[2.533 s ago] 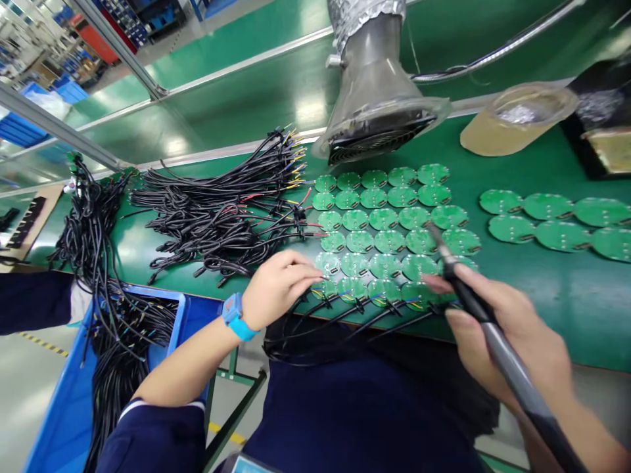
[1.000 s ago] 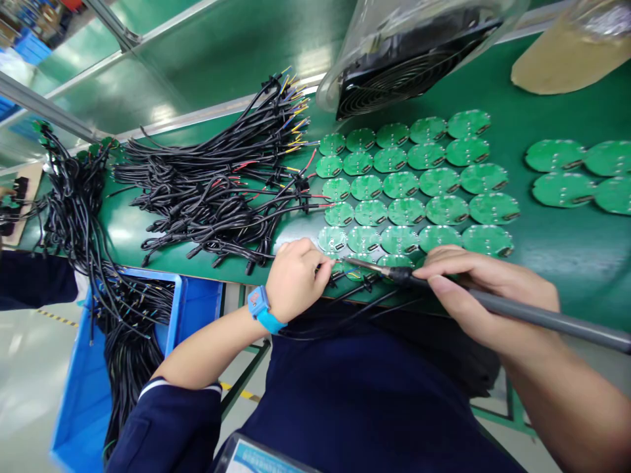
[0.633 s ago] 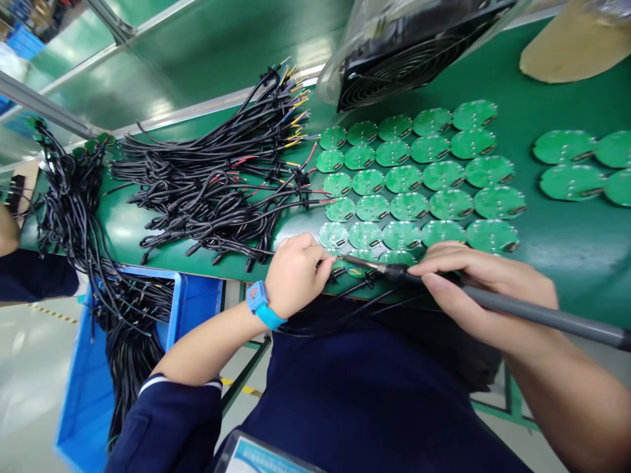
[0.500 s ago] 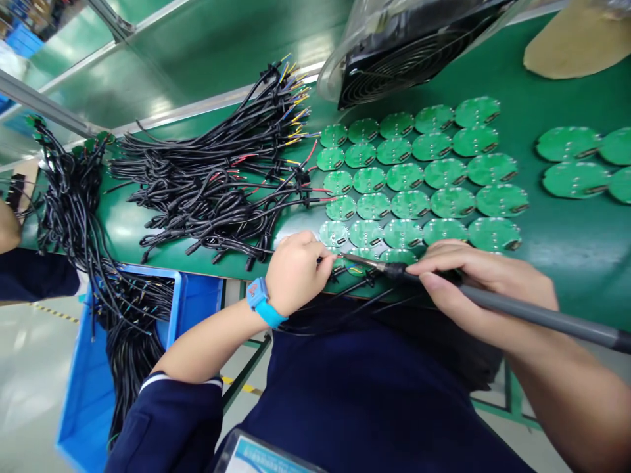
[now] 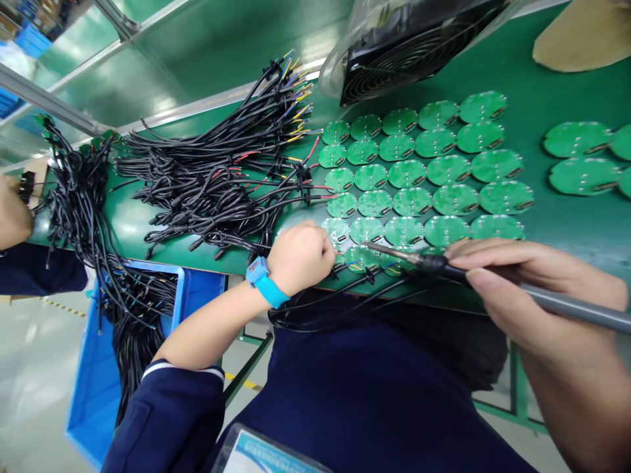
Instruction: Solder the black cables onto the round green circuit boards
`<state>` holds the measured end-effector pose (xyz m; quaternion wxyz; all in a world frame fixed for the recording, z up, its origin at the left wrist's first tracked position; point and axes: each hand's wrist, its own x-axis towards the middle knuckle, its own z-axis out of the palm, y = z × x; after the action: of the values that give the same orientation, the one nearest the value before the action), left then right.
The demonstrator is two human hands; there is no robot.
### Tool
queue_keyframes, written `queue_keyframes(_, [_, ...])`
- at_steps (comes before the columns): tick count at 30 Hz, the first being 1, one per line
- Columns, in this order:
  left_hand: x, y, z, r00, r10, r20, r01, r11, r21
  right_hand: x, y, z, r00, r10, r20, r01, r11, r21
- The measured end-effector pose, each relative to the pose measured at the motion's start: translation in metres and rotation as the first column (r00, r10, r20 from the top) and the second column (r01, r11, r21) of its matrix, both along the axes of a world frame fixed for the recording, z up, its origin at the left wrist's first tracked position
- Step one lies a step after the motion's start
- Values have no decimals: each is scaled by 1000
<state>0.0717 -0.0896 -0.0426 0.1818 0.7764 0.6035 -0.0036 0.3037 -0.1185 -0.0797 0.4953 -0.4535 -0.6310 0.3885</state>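
My right hand [image 5: 522, 289] grips a grey soldering iron [image 5: 557, 305]; its tip hovers over the nearest row of round green circuit boards [image 5: 409, 190]. My left hand [image 5: 300, 256], with a blue wrist strap [image 5: 263, 282], is closed in a pinch at the leftmost near board [image 5: 336, 230]; what the fingers pinch is too small to make out. Thin black cables [image 5: 345, 299] run from the near boards over the table edge toward me.
A pile of black cable harnesses [image 5: 217, 184] lies left of the boards on the green table [image 5: 566, 223]. More cables hang into a blue bin [image 5: 93, 381]. A fume extractor fan [image 5: 414, 39] sits behind the boards. Another person's hand [image 5: 12, 210] shows at far left.
The soldering iron tip has drawn back to the right, away from my left fingers. My left hand stays pinched at the near-left board. The view has shifted slightly.
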Motion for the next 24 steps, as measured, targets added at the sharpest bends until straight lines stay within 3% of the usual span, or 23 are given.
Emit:
queue_keyframes(5, [-3, 8, 8, 997, -70, -21, 69, 997, -43, 9, 1, -5, 998, -52, 25, 51, 997, 58])
queue_keyframes(7, [-4, 19, 8, 995, -94, -33, 97, 991, 94, 11, 2, -10, 998, -60, 11, 60, 997, 56])
queue_keyframes(10, [-7, 41, -1, 991, -91, -97, 120, 925, 360, 13, 3, -15, 999, -51, -17, 52, 998, 35])
queue_keyframes(14, [-14, 55, -4, 984, -148, -99, 177, 875, 451, 16, 5, -16, 999, -25, -26, 25, 1000, 7])
queue_keyframes(18, [-15, 23, 15, 959, -267, 91, 187, 844, 503, 22, 8, -12, 999, 26, -31, -28, 998, -53])
queue_keyframes(20, [-10, 0, 20, 928, -289, 235, 151, 869, 471, 26, 11, -11, 996, 73, -52, -78, 993, -90])
queue_keyframes(24, [8, -26, 0, 922, -223, 317, 121, 942, 312, 30, 15, -12, 982, 125, -139, -148, 974, -171])
